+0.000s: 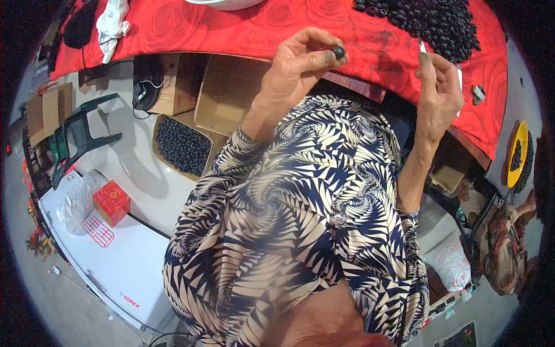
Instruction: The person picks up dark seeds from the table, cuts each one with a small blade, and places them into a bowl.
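My left hand (300, 61) is closed over the red cloth's front edge, pinching a small round black piece (339, 52) between thumb and fingertips. To its right, my right hand (440, 89) is closed on a slim pale tool (422, 46) whose tip pokes out above the thumb; its exact kind is too small to make out. A white strip (459, 81) shows beyond the fingers of that hand; I cannot tell if it belongs to the tool. A large heap of small black round pieces (442, 26) lies on the cloth just beyond my right hand.
A red patterned cloth (231, 29) covers the table. A white bowl (225, 3) and a crumpled white cloth (111, 26) lie on it. An open carton of black pieces (183, 146) stands below, left. Far right, a yellow dish (517, 153) is near another person (503, 248).
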A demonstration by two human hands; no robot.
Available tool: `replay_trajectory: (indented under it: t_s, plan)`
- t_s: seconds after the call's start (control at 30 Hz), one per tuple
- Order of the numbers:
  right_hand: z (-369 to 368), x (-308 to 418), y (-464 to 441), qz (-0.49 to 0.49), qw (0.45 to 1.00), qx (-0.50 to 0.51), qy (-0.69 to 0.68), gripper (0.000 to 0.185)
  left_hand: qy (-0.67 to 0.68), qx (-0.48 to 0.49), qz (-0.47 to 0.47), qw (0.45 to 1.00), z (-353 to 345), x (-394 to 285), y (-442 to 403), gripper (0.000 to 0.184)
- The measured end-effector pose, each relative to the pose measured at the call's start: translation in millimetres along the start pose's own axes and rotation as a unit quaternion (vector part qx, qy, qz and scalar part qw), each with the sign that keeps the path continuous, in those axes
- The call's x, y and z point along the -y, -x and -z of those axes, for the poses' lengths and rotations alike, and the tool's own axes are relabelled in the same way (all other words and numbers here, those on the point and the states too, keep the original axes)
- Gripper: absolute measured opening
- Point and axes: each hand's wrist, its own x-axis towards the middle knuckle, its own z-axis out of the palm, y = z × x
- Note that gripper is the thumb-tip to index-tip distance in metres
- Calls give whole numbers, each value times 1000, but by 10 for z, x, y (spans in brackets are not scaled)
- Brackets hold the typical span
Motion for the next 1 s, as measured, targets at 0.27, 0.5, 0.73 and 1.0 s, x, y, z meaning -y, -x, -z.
replay_trajectory:
  t_s: [0.27, 0.5, 0.73, 1.0]
  plan:
    - [-195, 88, 169, -31, 993, 89, -67, 18, 47, -37, 44, 997, -3, -11, -2, 27]
    - [-245, 221, 288, 97, 979, 181, 5, 20, 42, -34, 19, 998, -19, 19, -25, 18]
    - [-276, 236, 312, 132, 971, 197, 15, 21, 40, -19, 28, 999, -35, -4, -8, 17]
    - [-268, 265, 311, 127, 971, 199, 19, 21, -20, -38, 17, 999, -35, 2, -3, 18]
